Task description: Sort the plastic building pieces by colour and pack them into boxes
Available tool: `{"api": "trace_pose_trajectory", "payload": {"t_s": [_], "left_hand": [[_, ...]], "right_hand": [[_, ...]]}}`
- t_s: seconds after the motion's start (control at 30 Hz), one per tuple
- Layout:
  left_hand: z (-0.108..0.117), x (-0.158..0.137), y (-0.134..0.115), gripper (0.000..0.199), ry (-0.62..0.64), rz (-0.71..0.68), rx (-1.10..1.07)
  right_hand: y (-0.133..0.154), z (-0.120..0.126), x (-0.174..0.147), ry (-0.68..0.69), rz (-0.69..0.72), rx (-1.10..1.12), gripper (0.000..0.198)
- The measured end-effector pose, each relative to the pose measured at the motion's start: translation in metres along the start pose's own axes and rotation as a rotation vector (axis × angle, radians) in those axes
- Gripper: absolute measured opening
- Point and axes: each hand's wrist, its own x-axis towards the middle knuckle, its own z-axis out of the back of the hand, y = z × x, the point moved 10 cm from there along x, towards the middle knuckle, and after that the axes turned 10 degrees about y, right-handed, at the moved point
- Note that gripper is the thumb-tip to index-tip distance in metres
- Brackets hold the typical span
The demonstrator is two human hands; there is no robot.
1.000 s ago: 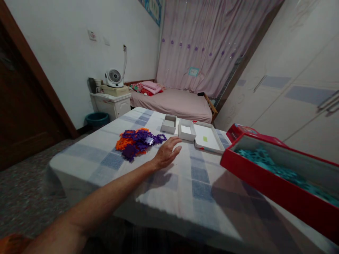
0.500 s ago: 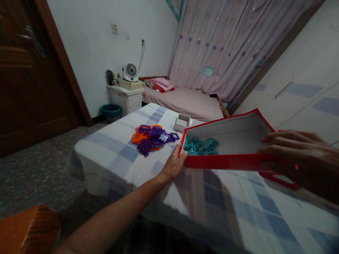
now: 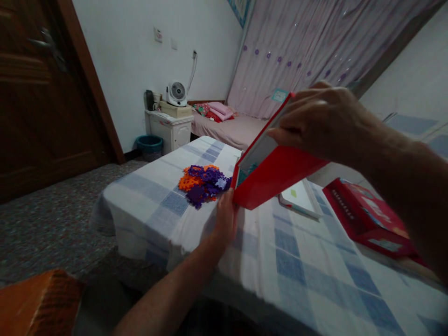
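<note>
A red box with a pale inside is tilted steeply over the table, its right end raised. My right hand grips the box's upper edge, fingers closed around it. Low on the box, my left hand holds its left end. A few teal toothed pieces show at the low end inside; the rest of the interior is hidden. Just left of the box, purple toothed pieces and orange toothed pieces lie in a pile on the tablecloth.
The checked blue-and-white cloth covers the table. To the right are a flat white tray-like thing and a red printed box. Behind stand a bed, a white cabinet with a fan, and a teal bucket.
My right hand has lifted the right end of the red box, tipping it from nearly level to steep. The left hand stays at the low end. The red printed box has come into view.
</note>
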Motion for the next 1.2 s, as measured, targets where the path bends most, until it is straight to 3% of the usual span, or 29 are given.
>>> {"api": "trace_pose_trajectory", "payload": {"t_s": [0.13, 0.23, 0.3, 0.47, 0.67, 0.73, 0.9, 1.03, 1.2], "left_hand": [[0.001, -0.003, 0.014, 0.020, -0.051, 0.115, -0.211], [-0.001, -0.005, 0.020, 0.019, -0.044, 0.138, -0.280], [-0.001, -0.004, 0.015, 0.016, -0.041, 0.127, -0.283], [-0.002, 0.003, -0.009, 0.020, -0.006, 0.036, -0.255], [-0.004, -0.004, 0.027, 0.015, 0.025, 0.260, -0.284], [-0.003, -0.004, 0.027, 0.016, 0.021, 0.269, -0.272], [0.000, 0.002, 0.007, 0.015, 0.016, 0.132, -0.191], [-0.004, -0.005, 0.035, 0.016, 0.059, 0.307, -0.215], [-0.006, -0.006, 0.036, 0.011, 0.044, 0.297, -0.236]], "right_hand": [[0.012, -0.026, 0.036, 0.186, 0.050, -0.049, 0.060], [0.013, -0.033, 0.045, 0.182, 0.057, -0.039, 0.055], [0.010, -0.028, 0.045, 0.172, 0.052, -0.067, 0.055], [0.008, -0.002, 0.044, 0.099, 0.061, -0.158, 0.076], [0.019, -0.026, 0.045, 0.092, 0.140, -0.053, 0.068], [0.022, -0.022, 0.043, 0.090, 0.136, -0.059, 0.067], [0.026, 0.000, 0.041, 0.211, 0.033, -0.240, 0.063], [0.030, -0.018, 0.038, 0.314, 0.053, -0.133, 0.050], [0.028, -0.013, 0.027, 0.265, 0.051, -0.120, 0.054]]}}
